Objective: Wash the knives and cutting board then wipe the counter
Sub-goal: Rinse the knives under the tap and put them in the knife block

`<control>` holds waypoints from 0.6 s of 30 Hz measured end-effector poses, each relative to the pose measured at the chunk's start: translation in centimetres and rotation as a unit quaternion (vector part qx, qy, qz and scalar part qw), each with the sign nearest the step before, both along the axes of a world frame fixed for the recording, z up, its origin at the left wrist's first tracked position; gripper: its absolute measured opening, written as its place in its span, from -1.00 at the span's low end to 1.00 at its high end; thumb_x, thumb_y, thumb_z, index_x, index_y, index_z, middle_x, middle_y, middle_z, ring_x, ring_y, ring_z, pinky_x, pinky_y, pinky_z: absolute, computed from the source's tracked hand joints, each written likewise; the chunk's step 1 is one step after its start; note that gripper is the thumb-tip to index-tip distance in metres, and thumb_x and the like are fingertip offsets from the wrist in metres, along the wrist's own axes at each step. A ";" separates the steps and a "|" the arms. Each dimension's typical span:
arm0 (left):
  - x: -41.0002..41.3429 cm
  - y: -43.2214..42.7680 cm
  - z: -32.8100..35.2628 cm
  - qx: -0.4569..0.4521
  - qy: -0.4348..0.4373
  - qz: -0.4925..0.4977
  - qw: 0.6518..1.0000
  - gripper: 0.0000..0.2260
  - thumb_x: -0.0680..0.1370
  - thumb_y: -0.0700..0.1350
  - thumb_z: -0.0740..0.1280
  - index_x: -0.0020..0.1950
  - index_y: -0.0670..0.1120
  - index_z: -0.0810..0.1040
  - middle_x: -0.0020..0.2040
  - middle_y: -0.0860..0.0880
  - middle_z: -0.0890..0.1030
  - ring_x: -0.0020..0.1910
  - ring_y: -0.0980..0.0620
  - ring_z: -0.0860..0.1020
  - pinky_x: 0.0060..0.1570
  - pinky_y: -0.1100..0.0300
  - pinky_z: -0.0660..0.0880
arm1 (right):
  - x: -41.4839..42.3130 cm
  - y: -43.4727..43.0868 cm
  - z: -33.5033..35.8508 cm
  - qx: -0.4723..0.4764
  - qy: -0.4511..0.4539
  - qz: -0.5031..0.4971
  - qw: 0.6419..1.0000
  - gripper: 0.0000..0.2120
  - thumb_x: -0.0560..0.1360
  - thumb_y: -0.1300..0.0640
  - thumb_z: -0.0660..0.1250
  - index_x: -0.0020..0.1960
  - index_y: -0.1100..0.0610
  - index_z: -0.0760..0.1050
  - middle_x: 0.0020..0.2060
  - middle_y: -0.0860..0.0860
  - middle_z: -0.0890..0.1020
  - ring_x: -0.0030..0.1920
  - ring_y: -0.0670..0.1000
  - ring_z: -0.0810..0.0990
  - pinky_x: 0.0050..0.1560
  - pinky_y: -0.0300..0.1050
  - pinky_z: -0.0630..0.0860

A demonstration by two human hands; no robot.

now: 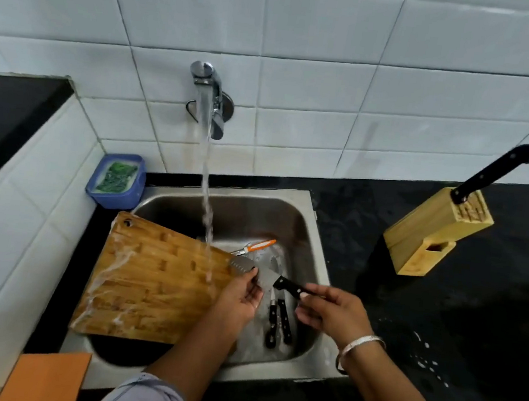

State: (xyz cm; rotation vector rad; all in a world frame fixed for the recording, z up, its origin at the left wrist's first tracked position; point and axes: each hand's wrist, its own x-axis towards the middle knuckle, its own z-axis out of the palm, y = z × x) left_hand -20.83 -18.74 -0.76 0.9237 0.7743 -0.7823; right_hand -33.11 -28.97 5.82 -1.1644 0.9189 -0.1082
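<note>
I hold a broad steel knife with a black riveted handle (259, 275) over the stainless steel sink (314, 239). My right hand (332, 313) has its fingers closed around the handle, and my left hand (241, 295) pinches the flat, dimpled blade between thumb and fingers. Water from the chrome wall tap (209, 95) falls in a clear stream just beside the blade tip. The slatted wooden cutting board (148, 282), wet and streaked with foam, leans tilted across the sink's left rim. Two black-handled knives (279, 320) lie side by side in the basin, with an orange-handled peeler (256, 245) further back. On the glossy black desk (439, 335), flecked with suds, stands a pale wooden knife block (437, 230) with one black-handled knife (490, 173) slotted in it.
</note>
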 end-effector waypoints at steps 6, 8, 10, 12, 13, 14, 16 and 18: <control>-1.2 -4.5 3.0 -0.078 -0.023 0.000 0.997 -0.89 0.53 -0.19 0.38 -0.14 -0.22 0.54 -0.46 -0.08 0.62 -0.50 0.07 0.60 -0.53 0.31 0.53 | -0.7 -2.2 2.8 -0.135 -0.115 -0.094 0.980 -0.67 0.36 0.36 0.48 0.08 0.16 0.58 -0.12 0.15 0.69 -0.09 0.07 0.68 0.05 0.00 0.60; -1.8 -5.7 4.0 -0.091 -0.030 -0.021 0.995 -0.87 0.50 -0.15 0.41 -0.14 -0.21 0.55 -0.42 -0.09 0.62 -0.42 0.06 0.59 -0.50 0.30 0.55 | -0.6 -2.9 3.5 -0.158 -0.153 -0.111 0.969 -0.72 0.37 0.36 0.47 0.04 0.17 0.59 -0.13 0.13 0.69 -0.11 0.03 0.68 0.07 0.02 0.59; -2.5 -6.7 4.9 -0.101 -0.037 -0.042 0.993 -0.83 0.49 -0.11 0.43 -0.16 -0.21 0.56 -0.42 -0.08 0.62 -0.45 0.07 0.59 -0.47 0.29 0.56 | -0.3 -3.5 4.1 -0.185 -0.176 -0.118 0.960 -0.78 0.37 0.35 0.47 -0.01 0.18 0.61 -0.13 0.13 0.69 -0.10 0.03 0.69 0.08 0.06 0.59; -3.1 -7.7 5.7 -0.109 -0.041 -0.052 0.992 -0.81 0.48 -0.08 0.44 -0.18 -0.21 0.57 -0.42 -0.06 0.63 -0.44 0.08 0.59 -0.42 0.28 0.58 | -0.3 -4.3 4.7 -0.205 -0.193 -0.125 0.951 -0.79 0.37 0.36 0.47 -0.03 0.18 0.61 -0.12 0.13 0.69 -0.08 0.06 0.68 0.07 0.07 0.59; -3.4 -8.2 6.0 -0.115 -0.041 -0.051 0.991 -0.81 0.47 -0.08 0.44 -0.19 -0.20 0.58 -0.41 -0.06 0.63 -0.39 0.09 0.59 -0.38 0.28 0.58 | -0.3 -4.8 5.1 -0.208 -0.198 -0.130 0.949 -0.79 0.37 0.37 0.47 -0.04 0.17 0.61 -0.12 0.11 0.69 -0.09 0.04 0.68 0.05 0.04 0.60; -3.4 -8.5 6.3 -0.121 -0.043 -0.049 0.991 -0.81 0.47 -0.07 0.44 -0.18 -0.19 0.58 -0.40 -0.05 0.64 -0.35 0.09 0.58 -0.36 0.29 0.58 | -0.3 -5.1 5.3 -0.211 -0.201 -0.132 0.947 -0.77 0.37 0.39 0.46 -0.03 0.17 0.60 -0.12 0.10 0.69 -0.11 0.01 0.68 0.03 -0.02 0.61; -3.6 -9.3 6.8 -0.133 -0.053 -0.059 0.988 -0.85 0.48 -0.08 0.44 -0.15 -0.17 0.59 -0.38 -0.03 0.65 -0.28 0.09 0.56 -0.30 0.30 0.58 | -0.6 -6.0 5.8 -0.221 -0.204 -0.137 0.944 -0.76 0.37 0.40 0.45 -0.02 0.18 0.58 -0.09 0.14 0.67 -0.11 -0.02 0.67 0.00 -0.11 0.61; -3.7 -10.3 7.2 -0.137 -0.068 -0.092 0.984 -0.87 0.48 -0.08 0.43 -0.11 -0.14 0.61 -0.34 -0.01 0.66 -0.27 0.10 0.55 -0.21 0.29 0.56 | -1.2 -7.0 6.2 -0.232 -0.209 -0.142 0.939 -0.78 0.39 0.41 0.43 -0.02 0.20 0.57 -0.07 0.16 0.66 -0.07 0.01 0.67 0.03 -0.06 0.61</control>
